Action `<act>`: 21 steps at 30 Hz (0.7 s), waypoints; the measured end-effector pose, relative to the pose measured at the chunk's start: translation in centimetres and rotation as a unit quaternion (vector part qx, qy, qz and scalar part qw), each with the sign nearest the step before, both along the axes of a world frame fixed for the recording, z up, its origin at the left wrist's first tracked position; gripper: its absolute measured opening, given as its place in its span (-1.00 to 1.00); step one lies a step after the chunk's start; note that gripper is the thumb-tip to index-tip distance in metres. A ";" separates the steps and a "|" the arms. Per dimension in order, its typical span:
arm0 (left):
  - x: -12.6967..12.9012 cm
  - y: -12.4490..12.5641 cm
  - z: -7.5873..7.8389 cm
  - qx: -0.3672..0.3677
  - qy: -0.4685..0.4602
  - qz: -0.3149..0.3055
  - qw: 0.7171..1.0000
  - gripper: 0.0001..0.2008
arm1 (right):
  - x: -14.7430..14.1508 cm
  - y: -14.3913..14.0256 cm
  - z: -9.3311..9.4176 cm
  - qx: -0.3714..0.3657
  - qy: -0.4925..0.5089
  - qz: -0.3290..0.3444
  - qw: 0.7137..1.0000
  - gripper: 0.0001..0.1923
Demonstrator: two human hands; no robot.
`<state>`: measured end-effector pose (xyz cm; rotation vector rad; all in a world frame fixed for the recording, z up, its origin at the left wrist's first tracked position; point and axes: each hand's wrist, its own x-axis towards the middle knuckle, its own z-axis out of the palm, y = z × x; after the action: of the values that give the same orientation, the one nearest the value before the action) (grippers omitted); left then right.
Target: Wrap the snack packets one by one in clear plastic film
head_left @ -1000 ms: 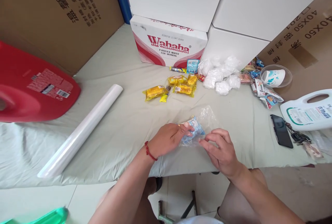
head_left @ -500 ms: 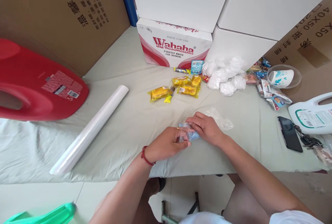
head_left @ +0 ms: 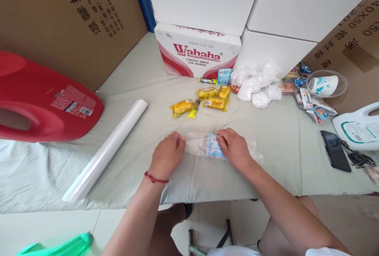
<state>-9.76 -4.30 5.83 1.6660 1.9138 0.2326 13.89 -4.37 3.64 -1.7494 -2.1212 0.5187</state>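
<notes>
Near the front edge of the bench [head_left: 133, 137], a little right of its middle, the left hand [head_left: 167, 155] and the right hand [head_left: 235, 149] work a sheet of clear wrap [head_left: 195, 145] around a small blue packet [head_left: 212, 147]. The left hand's fingers are curled shut on the wrap's left end and draw it sideways. The right hand's fingers are closed down over the packet and the wrap on it, pinning both to the cloth. The film between the hands looks stretched but wrinkled.

To do this well, I judge the right hand should press flat and hold the packet still while the left keeps an even, low pull, so the film lies smooth before it is folded over. Too hard a tug would likely tear the thin film or drag the packet out from under the fingers.

Further left a white roll [head_left: 105, 151] lies at a slant, well apart from the hands. Toward the back edge sit yellow snack packets [head_left: 201, 102], and beside them, to the right, some white wrapped bundles [head_left: 257, 86].
</notes>
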 end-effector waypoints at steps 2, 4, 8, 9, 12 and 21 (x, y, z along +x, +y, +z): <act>0.7 0.0 -0.4 0.050 -0.021 0.042 0.998 -0.56 | -0.2 0.0 0.1 -0.001 0.006 -0.025 1.000 -0.76; 1.7 -0.1 -0.9 0.086 -0.074 0.048 0.992 -0.34 | -0.5 -0.1 0.3 -0.005 0.004 -0.044 0.999 -0.75; 3.8 -0.4 -1.9 0.078 -0.115 -0.010 0.990 0.02 | -1.0 -0.1 0.8 -0.033 -0.014 -0.064 0.997 -0.74; 4.1 -0.4 -1.9 0.064 -0.124 -0.022 0.990 0.09 | -1.1 -0.1 0.9 -0.039 -0.020 -0.068 0.997 -0.74; 4.1 0.0 -1.6 0.023 -0.141 0.004 0.990 0.14 | -1.2 -0.1 1.0 -0.040 -0.030 -0.074 0.996 -0.72; 4.6 0.7 -1.0 -0.024 0.030 -0.015 0.999 -0.85 | -1.0 -1.0 -1.1 0.132 -0.007 -0.040 0.990 -0.66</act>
<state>-5.15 -3.60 4.86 1.6858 1.9208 0.1244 12.88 -5.41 2.52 -1.6826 -2.0135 0.1933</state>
